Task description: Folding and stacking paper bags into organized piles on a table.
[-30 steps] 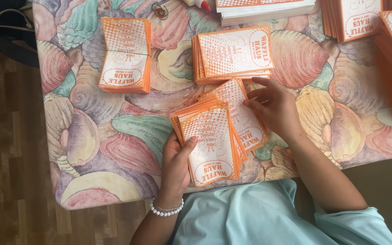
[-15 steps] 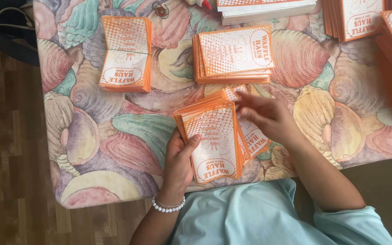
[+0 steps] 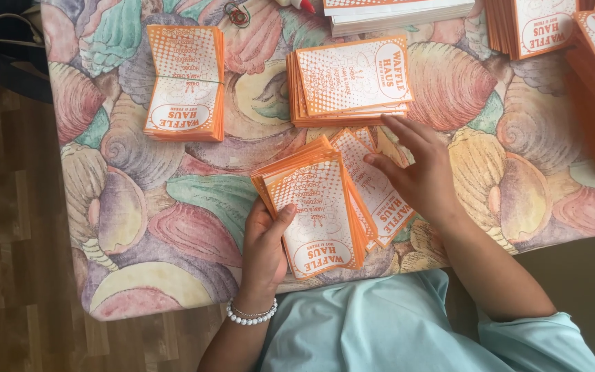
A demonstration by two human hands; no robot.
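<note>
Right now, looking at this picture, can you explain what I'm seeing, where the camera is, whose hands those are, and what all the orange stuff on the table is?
There is no machine here, just a person working with two bare hands. The single picture comes from a camera worn on that person's head, looking straight down at a table covered by a seashell-patterned tablecloth.

The left hand, with a white bead bracelet at the wrist, grips a fanned stack of orange-and-white paper bags. The right hand rests its fingers on a few loose bags spread beside that stack.

Farther away lie two neater piles: a banded bundle of bags on the left and another pile in the middle. More orange stacks sit at the right edge.
</note>
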